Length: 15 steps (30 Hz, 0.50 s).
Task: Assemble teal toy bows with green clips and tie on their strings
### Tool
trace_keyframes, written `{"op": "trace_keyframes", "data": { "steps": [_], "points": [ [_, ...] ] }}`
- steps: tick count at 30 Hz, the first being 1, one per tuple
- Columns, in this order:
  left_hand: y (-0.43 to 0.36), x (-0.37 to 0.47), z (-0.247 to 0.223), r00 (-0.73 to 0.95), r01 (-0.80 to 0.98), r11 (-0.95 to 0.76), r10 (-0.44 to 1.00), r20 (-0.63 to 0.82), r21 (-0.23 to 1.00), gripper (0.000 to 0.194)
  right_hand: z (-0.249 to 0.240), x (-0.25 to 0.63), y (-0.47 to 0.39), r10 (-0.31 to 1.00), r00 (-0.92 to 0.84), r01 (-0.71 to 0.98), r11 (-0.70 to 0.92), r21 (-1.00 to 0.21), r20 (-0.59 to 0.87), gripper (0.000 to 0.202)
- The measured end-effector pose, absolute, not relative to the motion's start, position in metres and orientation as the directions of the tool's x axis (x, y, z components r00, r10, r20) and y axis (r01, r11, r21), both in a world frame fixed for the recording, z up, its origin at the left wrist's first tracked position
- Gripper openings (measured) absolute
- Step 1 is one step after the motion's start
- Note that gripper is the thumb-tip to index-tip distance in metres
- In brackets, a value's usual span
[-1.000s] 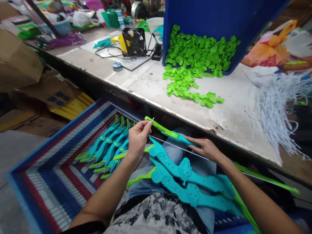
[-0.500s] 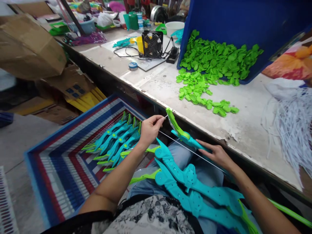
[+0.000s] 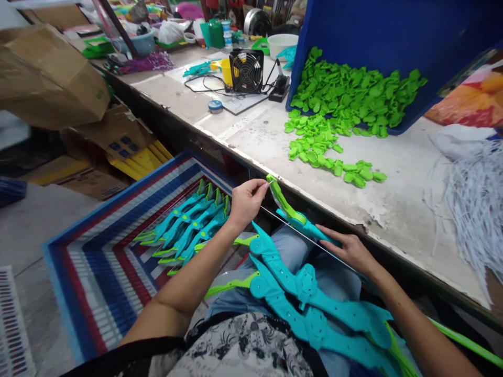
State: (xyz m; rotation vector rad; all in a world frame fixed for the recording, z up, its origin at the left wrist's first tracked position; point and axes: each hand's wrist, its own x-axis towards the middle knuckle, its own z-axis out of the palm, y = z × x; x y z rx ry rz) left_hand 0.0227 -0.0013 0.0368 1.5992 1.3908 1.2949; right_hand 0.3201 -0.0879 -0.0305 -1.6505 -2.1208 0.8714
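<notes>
Two hands are working one toy bow [image 3: 293, 212] above the lap. Since a moment ago the green limb tip [image 3: 271, 179] has been rising and tilting upright — the white string [image 3: 306, 238] is now running taut to it. Left hand [image 3: 245, 201] is pinching the string end at that tip, fingers closed narrow. Right hand [image 3: 349, 250] is lying half-open on the teal grip, steadying it — more bows [image 3: 314, 309] are resting on the lap beneath.

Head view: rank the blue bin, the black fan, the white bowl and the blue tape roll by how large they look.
1. blue bin
2. black fan
3. white bowl, slightly smaller than the fan, though farther away, so unsure
4. blue tape roll
</notes>
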Motion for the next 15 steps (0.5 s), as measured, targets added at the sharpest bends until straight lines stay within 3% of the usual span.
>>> {"op": "trace_keyframes", "data": {
  "steps": [4,7,11,15],
  "points": [
    [-0.002,0.028,0.038,-0.037,0.29,-0.231,0.967,0.252,0.929,0.02,-0.031,0.32,-0.088,0.955,-0.28,0.759,0.161,-0.631,-0.094,0.046],
    [0.001,0.03,0.038,-0.028,0.163,-0.191,0.98,0.198,0.968,0.018,-0.036,0.319,-0.092,0.956,-0.29,0.777,0.203,-0.596,-0.052,0.045],
    [0.004,0.025,0.042,0.062,-0.036,-0.036,0.997,0.038,0.999,0.042,-0.044,0.315,-0.101,0.948,-0.315,0.812,0.292,-0.505,0.042,0.045],
    [-0.001,0.014,0.044,0.186,-0.04,0.03,0.982,-0.022,0.999,0.042,-0.046,0.311,-0.107,0.939,-0.338,0.836,0.327,-0.44,0.055,0.046]
  ]
}}
